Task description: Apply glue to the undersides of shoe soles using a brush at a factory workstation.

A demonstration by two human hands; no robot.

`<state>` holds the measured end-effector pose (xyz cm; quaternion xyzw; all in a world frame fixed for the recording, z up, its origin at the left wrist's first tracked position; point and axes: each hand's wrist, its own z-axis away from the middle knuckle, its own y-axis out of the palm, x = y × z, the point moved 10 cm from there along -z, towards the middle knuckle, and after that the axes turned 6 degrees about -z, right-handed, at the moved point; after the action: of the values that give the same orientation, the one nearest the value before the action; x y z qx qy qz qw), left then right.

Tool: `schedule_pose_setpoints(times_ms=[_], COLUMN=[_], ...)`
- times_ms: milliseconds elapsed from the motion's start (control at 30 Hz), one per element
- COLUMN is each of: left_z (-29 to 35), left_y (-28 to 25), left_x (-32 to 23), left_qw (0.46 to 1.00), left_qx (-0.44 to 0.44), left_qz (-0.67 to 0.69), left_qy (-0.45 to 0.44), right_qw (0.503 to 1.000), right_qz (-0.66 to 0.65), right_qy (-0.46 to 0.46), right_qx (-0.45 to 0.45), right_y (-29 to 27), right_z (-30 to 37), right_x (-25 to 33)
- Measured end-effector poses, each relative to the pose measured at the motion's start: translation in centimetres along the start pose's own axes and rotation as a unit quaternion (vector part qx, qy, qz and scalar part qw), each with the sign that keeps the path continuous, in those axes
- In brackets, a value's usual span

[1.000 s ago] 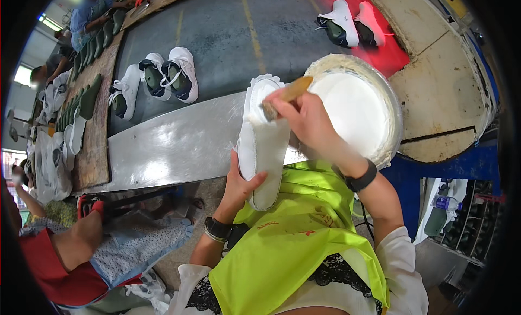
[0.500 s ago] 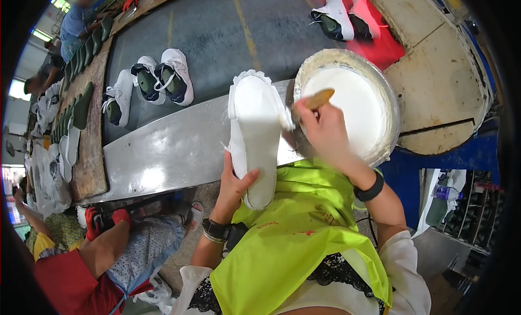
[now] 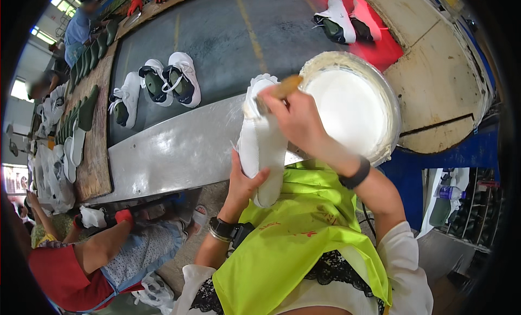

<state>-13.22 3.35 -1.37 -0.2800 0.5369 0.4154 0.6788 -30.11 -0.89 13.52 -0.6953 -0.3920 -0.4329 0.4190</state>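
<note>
My left hand (image 3: 243, 180) grips a white shoe (image 3: 263, 152) near one end, its fingers wrapped round the side. The pale underside faces up, and its far end has a ruffled edge. In my right hand (image 3: 301, 122) is a brush (image 3: 287, 87) with a wooden handle. The brush head lies over the far part of the underside, slightly blurred and partly hidden by my fingers. Just right of the shoe, a round metal basin (image 3: 395, 117) holds thick white liquid (image 3: 350, 106), with dried white crust round its rim.
Beyond a shiny metal ledge (image 3: 173, 149) runs a dark belt (image 3: 220, 38) carrying several white shoes (image 3: 184, 79). A white shoe and a pinkish one (image 3: 364, 16) stand over a red patch (image 3: 388, 49). Lower left, a co-worker in a red top (image 3: 59, 274) sits close by.
My right hand has moved left with the brush, from the shoe's right edge to over its far end. The shoe has shifted slightly right and tilted.
</note>
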Motion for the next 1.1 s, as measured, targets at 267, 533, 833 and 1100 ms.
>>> schedule_pose_setpoints(times_ms=[267,533,833,1100], left_z=[-0.1,-0.2,0.1,0.2], left_y=[-0.9,-0.4,-1.4,-1.2], left_x=[1.3,0.7,0.1,-0.4], left_qw=[0.999,1.0,0.999,1.0], left_qx=[-0.03,-0.013,0.012,0.018], left_qz=[-0.033,0.0,0.04,0.016], left_qy=[-0.018,-0.007,0.01,0.01], right_qw=[0.992,0.998,0.996,0.997], right_qz=[0.1,0.036,0.074,-0.002], right_qy=[0.074,-0.021,-0.022,0.047], right_qx=[-0.008,-0.048,-0.034,0.068], right_y=[0.5,-0.2,-2.4,2.0], right_z=[-0.2,-2.3,2.6,0.8], right_x=[-0.2,-0.4,-2.5,0.6])
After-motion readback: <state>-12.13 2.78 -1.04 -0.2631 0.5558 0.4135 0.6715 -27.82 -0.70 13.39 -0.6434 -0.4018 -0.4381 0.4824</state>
